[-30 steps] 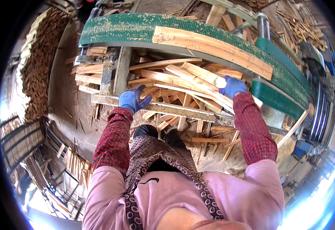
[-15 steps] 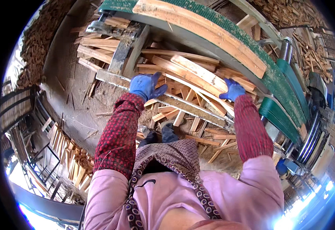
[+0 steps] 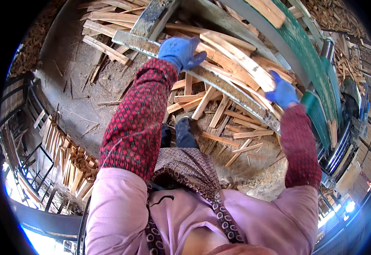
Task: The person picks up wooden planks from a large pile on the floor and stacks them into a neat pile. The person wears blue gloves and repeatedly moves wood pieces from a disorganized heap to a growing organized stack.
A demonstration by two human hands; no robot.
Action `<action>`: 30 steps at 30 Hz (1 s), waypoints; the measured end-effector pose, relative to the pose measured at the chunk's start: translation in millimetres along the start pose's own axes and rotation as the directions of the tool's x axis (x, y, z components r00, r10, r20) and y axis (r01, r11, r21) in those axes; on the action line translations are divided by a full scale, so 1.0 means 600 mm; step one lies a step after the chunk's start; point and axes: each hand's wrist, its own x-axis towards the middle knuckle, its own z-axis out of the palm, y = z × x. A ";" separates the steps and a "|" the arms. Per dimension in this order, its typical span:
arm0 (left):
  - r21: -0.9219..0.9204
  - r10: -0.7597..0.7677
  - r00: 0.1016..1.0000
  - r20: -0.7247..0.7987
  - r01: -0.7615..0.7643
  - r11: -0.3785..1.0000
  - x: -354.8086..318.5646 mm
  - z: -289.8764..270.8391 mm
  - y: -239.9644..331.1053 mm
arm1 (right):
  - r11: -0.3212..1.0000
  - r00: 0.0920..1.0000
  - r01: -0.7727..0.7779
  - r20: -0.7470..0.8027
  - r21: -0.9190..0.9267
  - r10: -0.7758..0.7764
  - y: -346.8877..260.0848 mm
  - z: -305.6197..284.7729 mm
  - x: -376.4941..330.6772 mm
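My left hand (image 3: 178, 53), in a blue glove, is at the left ends of the piled wood strips, above a dusty metal bar (image 3: 236, 95). Its thumb stands apart from the fingers; whether it touches the strips is hard to tell. At the right, my gloved right hand (image 3: 284, 91) closes on the near end of a pale wood strip (image 3: 240, 57), thumb and fingers on either side. This strip lies slantwise on top of other orange-brown strips (image 3: 219, 57) behind the bar.
A green conveyor belt (image 3: 302, 55) curves along the far right, carrying a board (image 3: 268, 10). Loose offcuts (image 3: 219, 139) lie on the dusty floor by my feet. More strips (image 3: 109, 25) are heaped at the upper left, and stacked wood (image 3: 77, 170) stands at the left.
My view has shifted, so the bar and pile sit higher in it. My right hand's spread fingers have closed round the strip's end. The left hand stays near the strips' left ends.
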 end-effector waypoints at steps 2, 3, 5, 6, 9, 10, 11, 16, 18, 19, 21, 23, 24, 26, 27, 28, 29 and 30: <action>-0.015 0.026 0.995 -0.092 -0.027 1.000 0.000 0.014 -0.009 | 0.971 0.978 0.159 -0.161 0.181 -0.130 0.031 0.009 -0.110; -0.047 0.039 0.991 -0.128 -0.045 0.998 -0.005 0.012 0.001 | 0.918 0.974 0.168 -0.203 0.359 -0.099 0.018 0.012 -0.182; -0.066 0.097 0.901 -0.423 -0.138 0.988 -0.021 0.030 0.001 | 0.760 0.968 0.198 -0.245 0.619 -0.053 0.001 0.052 -0.304; -0.136 0.087 0.847 -0.524 -0.184 0.974 -0.055 0.045 -0.002 | 0.703 0.972 0.199 -0.231 0.682 -0.051 -0.003 0.083 -0.342; -0.499 0.004 0.860 -0.511 -0.300 0.813 -0.246 0.076 0.093 | 0.729 0.983 0.174 -0.155 0.662 -0.095 -0.032 0.205 -0.442; -0.884 -0.103 0.957 -0.271 -0.205 0.421 -0.337 0.101 0.145 | 0.746 0.977 0.212 -0.130 0.631 -0.168 -0.041 0.260 -0.451; -0.927 0.059 0.985 -0.159 -0.170 0.335 -0.415 0.121 0.172 | 0.770 0.961 0.269 -0.108 0.579 -0.255 -0.057 0.309 -0.447; -0.788 -0.445 0.784 0.434 0.091 -0.609 -0.614 0.525 0.247 | 0.748 0.813 0.560 -0.061 0.357 -0.579 -0.145 0.523 -0.307; -0.594 -0.474 0.446 0.760 0.178 -0.785 -0.648 0.649 0.222 | 0.725 0.776 0.606 -0.042 0.328 -0.630 -0.149 0.535 -0.202; -0.582 -0.512 0.317 0.798 0.188 -0.791 -0.655 0.695 0.212 | 0.709 0.774 0.624 -0.135 0.329 -0.619 -0.154 0.514 -0.137; -0.580 -0.557 0.165 0.814 0.187 -0.792 -0.672 0.791 0.192 | 0.739 0.691 0.657 -0.513 0.153 -0.508 -0.120 0.532 0.020; -0.601 -0.588 0.127 0.799 0.164 -0.782 -0.696 0.894 0.172 | 0.860 0.697 0.501 -0.633 0.095 -0.337 -0.132 0.495 0.141; -0.632 -0.607 0.178 0.774 0.166 -0.757 -0.696 0.934 0.158 | 0.901 0.696 0.432 -0.653 0.048 -0.299 -0.128 0.495 0.204; -0.640 -0.599 0.225 0.768 0.242 -0.729 -0.653 0.977 0.146 | 0.962 0.739 0.265 -0.626 -0.070 -0.250 -0.103 0.493 0.316; -0.637 -0.583 0.257 0.771 0.300 -0.710 -0.634 0.984 0.144 | 0.973 0.779 0.197 -0.584 -0.119 -0.229 -0.097 0.497 0.363; -0.617 -0.530 0.317 0.787 0.359 -0.701 -0.608 0.979 0.152 | 0.977 0.806 0.152 -0.553 -0.150 -0.211 -0.085 0.502 0.395; -0.588 -0.437 0.406 0.803 0.418 -0.692 -0.562 0.950 0.156 | 0.978 0.826 0.124 -0.529 -0.169 -0.196 -0.072 0.502 0.415; -0.568 -0.338 0.486 0.806 0.477 -0.670 -0.517 0.917 0.161 | 0.979 0.832 0.117 -0.522 -0.166 -0.188 -0.059 0.500 0.417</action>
